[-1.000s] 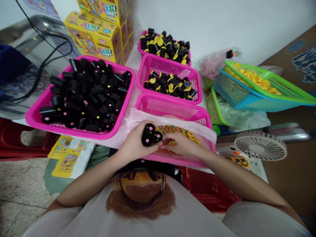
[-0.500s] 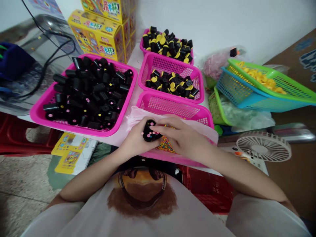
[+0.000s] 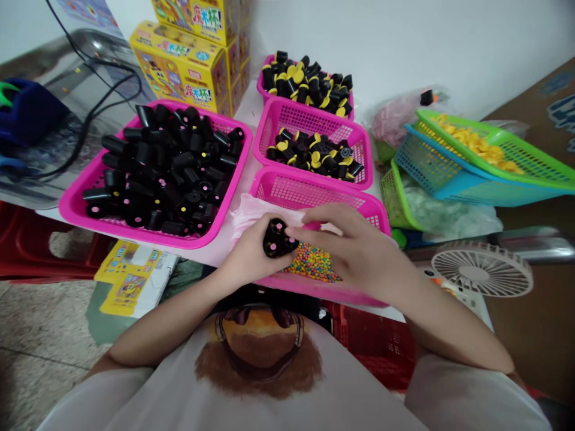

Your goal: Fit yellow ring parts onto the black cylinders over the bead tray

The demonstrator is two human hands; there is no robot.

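Observation:
My left hand [image 3: 247,252] is wrapped round a small bunch of black plastic cups [image 3: 279,238], their round ends turned up. Pink dots or beads show on those ends. With its fingers spread, my right hand [image 3: 366,254] reaches over from the right, and its index fingertip is at the edge of the cups. I see nothing held in it. Below both hands lie many small multicoloured beads [image 3: 314,262] in a pink basket [image 3: 377,211] lined with a pale pink plastic sheet [image 3: 247,211]. The right hand hides part of the beads.
At left stands a wide pink basket [image 3: 197,240] heaped with black cups [image 3: 171,167]. Two pink baskets behind hold black cups with yellow caps [image 3: 314,152]. Yellow boxes [image 3: 179,66] are stacked at the back. Stacked green and blue baskets [image 3: 440,170] and a small fan [image 3: 480,269] are at right.
My right hand has drawn back to the right and its fingers have opened out, uncovering more beads. The left hand still grips the black cups. The view has shifted slightly.

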